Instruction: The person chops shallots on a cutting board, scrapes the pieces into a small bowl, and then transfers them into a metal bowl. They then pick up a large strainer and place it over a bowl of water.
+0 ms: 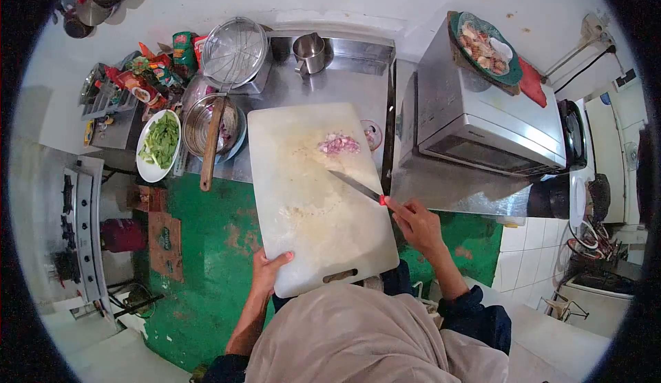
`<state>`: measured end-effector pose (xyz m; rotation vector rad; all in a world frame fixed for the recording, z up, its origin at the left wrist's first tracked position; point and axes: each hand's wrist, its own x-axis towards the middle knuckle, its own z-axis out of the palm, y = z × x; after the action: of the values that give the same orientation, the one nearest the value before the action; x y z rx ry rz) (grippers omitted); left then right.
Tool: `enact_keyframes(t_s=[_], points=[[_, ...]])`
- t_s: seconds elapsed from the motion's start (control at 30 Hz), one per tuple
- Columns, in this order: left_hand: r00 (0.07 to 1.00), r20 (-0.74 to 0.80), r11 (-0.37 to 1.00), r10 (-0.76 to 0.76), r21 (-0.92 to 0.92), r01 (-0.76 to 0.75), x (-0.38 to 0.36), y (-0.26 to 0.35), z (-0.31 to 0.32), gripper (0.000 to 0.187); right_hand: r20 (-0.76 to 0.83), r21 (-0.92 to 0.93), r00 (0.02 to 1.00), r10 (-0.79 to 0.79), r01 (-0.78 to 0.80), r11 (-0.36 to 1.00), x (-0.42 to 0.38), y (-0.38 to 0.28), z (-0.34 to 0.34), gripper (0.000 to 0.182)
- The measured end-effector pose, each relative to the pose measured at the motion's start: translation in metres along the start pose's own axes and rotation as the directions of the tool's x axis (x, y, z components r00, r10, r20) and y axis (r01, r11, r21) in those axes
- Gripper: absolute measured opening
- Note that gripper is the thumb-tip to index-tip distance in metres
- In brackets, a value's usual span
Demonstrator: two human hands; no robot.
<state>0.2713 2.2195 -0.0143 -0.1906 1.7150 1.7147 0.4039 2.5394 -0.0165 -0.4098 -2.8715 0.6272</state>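
Note:
A large white cutting board (310,204) reaches from the steel counter toward my body. My left hand (268,271) grips its near left edge, with the thumb on top and the fingers out of sight below. In my right hand (415,223) is a knife (354,187) with a red handle, its blade pointing up and left over the board. A small heap of chopped red onion (339,143) lies near the board's far right part, just beyond the knife tip. Behind the board's right edge, a small round dish (372,135) shows in part.
A white plate of cut greens (160,142), a metal bowl (206,127) with a wooden-handled strainer (235,52) and a metal cup (310,52) are on the counter (351,83). On the right stands a microwave (475,114) with a green plate of food (485,46) on top.

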Motion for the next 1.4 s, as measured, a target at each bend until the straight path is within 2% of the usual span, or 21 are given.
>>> enact_keyframes(t_s=[0.13,0.23,0.33,0.53,0.63,0.73,0.97,1.13,1.23,1.33,1.4], points=[[1.000,0.005,1.000,0.011,0.023,-0.011,0.001,-0.001,0.000,0.038,-0.002,-0.068,0.997,0.074,-0.074,0.995,0.002,0.009,0.000,0.043],[0.999,0.017,0.999,0.028,0.034,-0.029,0.002,-0.005,-0.003,0.038,-0.026,-0.034,0.997,0.078,-0.079,0.996,0.006,0.017,0.003,0.041],[1.000,0.018,1.000,-0.009,0.030,0.009,-0.001,-0.002,-0.002,0.037,-0.047,-0.076,0.997,0.061,-0.065,0.995,0.010,0.026,0.008,0.041],[1.000,-0.004,1.000,0.001,0.018,-0.001,0.000,-0.007,-0.002,0.038,-0.046,-0.084,0.990,0.130,-0.133,0.987,0.018,0.038,0.014,0.042],[1.000,-0.006,1.000,0.007,0.028,-0.006,0.001,-0.007,-0.001,0.037,-0.087,-0.090,0.993,0.076,-0.084,0.992,0.023,0.045,0.019,0.041],[1.000,-0.006,1.000,0.011,0.023,-0.011,0.001,-0.007,0.000,0.037,-0.049,-0.086,0.990,0.129,-0.133,0.987,0.026,0.041,0.011,0.041],[1.000,0.003,1.000,0.000,0.031,0.000,0.002,-0.007,-0.002,0.036,-0.077,-0.097,0.983,0.168,-0.175,0.980,0.027,0.049,0.018,0.040],[1.000,0.002,1.000,0.015,0.025,-0.015,0.001,-0.001,0.004,0.035,-0.089,-0.027,0.968,0.233,-0.236,0.971,0.027,0.043,0.020,0.040],[1.000,0.014,1.000,0.007,0.007,-0.007,0.001,0.001,0.004,0.035,-0.060,0.082,0.957,0.286,-0.280,0.956,0.029,0.022,0.016,0.040],[1.000,0.016,0.999,-0.020,0.027,0.019,0.002,0.001,0.003,0.035,-0.126,0.214,0.974,0.190,-0.161,0.964,0.035,0.007,0.017,0.040],[1.000,0.022,0.999,-0.022,0.033,0.021,0.002,0.001,0.002,0.036,-0.005,0.177,0.969,0.245,-0.240,0.954,0.041,0.000,0.015,0.039]])
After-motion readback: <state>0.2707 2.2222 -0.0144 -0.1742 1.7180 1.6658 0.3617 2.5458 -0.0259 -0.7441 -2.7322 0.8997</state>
